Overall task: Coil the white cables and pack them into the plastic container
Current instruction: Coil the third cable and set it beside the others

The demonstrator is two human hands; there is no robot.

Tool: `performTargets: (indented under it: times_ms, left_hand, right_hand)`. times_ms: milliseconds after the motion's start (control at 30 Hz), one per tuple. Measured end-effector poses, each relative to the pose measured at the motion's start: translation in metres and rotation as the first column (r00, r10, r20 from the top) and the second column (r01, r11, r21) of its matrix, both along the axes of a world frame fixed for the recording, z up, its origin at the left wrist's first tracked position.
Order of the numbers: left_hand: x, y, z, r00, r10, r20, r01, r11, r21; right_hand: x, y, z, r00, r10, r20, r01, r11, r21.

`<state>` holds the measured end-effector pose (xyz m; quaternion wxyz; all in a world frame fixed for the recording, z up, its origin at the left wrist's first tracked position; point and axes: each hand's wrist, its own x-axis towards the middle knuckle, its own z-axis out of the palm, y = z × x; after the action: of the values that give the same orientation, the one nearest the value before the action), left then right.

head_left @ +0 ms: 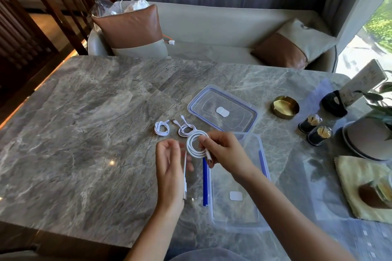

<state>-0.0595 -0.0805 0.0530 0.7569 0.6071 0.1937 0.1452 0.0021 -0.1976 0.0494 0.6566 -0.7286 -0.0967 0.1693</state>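
Note:
My right hand (224,152) pinches a white cable (196,144) wound into a round coil, held above the table just left of the container. The cable's loose tail hangs straight down to a connector beside my left hand (169,165), whose fingers are relaxed and blurred; no grip on the tail shows. The clear plastic container (262,178) with blue clips lies open and holds no cables, under my right wrist. Its lid (246,121) rests flat behind it. Two more white cables, one coiled (161,129) and one looser (186,128), lie on the marble table (84,133) beyond my hands.
A brass ashtray (285,107), two dark toothpick jars (315,129), a potted plant (371,133) and a yellow cloth (358,184) crowd the right side. A sofa with cushions (131,29) stands behind the table.

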Motion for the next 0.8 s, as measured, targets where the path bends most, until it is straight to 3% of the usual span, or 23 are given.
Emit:
performTargets:
  times_ms: [67, 233, 400, 533, 600, 667, 733, 800]
  left_hand:
    - [-0.004, 0.004, 0.0, 0.982, -0.129, -0.135, 0.095, 0.969, -0.229]
    - [-0.019, 0.03, -0.005, 0.798, -0.559, -0.226, 0.529, 0.829, -0.182]
    - [-0.015, 0.063, -0.003, 0.661, -0.739, -0.126, 0.67, 0.658, -0.342]
    - [-0.01, 0.068, -0.004, 0.795, -0.605, -0.045, 0.489, 0.683, -0.543]
    - [-0.006, 0.064, -0.001, 0.861, -0.509, -0.012, 0.414, 0.714, -0.565]
    - [-0.002, 0.056, 0.004, 0.903, -0.429, -0.01, 0.377, 0.806, -0.456]
    - [0.002, 0.046, 0.006, 0.949, -0.316, -0.016, 0.304, 0.926, -0.223]
    - [0.004, 0.039, 0.006, 0.979, -0.202, 0.008, 0.201, 0.979, 0.034]
  right_hand:
    - [0.001, -0.002, 0.001, 0.999, -0.035, 0.006, 0.035, 0.999, -0.006]
    - [0.008, -0.01, 0.004, 0.988, -0.085, 0.127, 0.096, 0.992, -0.084]
    - [0.004, -0.008, 0.005, 0.989, -0.047, 0.142, 0.067, 0.987, -0.144]
    - [0.002, -0.007, 0.007, 0.989, -0.058, 0.138, 0.079, 0.985, -0.156]
    - [-0.001, -0.002, 0.007, 0.989, -0.058, 0.134, 0.079, 0.984, -0.163]
    - [-0.006, 0.003, 0.005, 0.992, -0.056, 0.115, 0.075, 0.983, -0.169]
    - [-0.01, 0.007, 0.001, 0.995, -0.054, 0.087, 0.068, 0.984, -0.163]
    - [-0.013, 0.009, -0.001, 0.997, -0.057, 0.055, 0.063, 0.989, -0.132]
